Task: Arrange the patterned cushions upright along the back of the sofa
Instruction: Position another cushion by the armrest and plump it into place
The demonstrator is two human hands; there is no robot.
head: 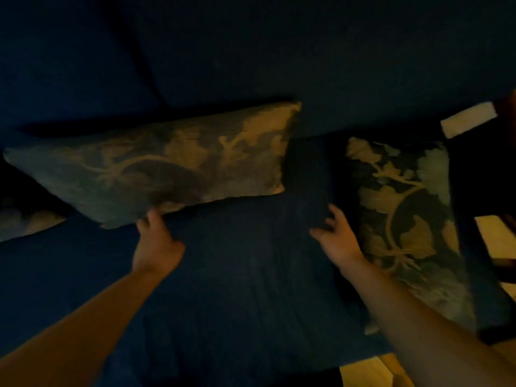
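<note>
The scene is dim. A dark blue sofa [240,275] fills the view, its backrest [279,51] at the top. A long leaf-patterned cushion [167,166] leans at the foot of the backrest, left of centre. My left hand [156,244] touches its lower edge with the fingertips; whether it grips is unclear. A second patterned cushion [402,216] lies flat on the seat at the right. My right hand [337,238] hovers beside its left edge, fingers spread, holding nothing. A third patterned cushion [25,222] shows partly at the far left.
The sofa's right arm [474,177] runs down the right side, with a pale rectangular patch [469,120] near its top. Light wooden floor [374,372] shows below the seat's front edge and at the right.
</note>
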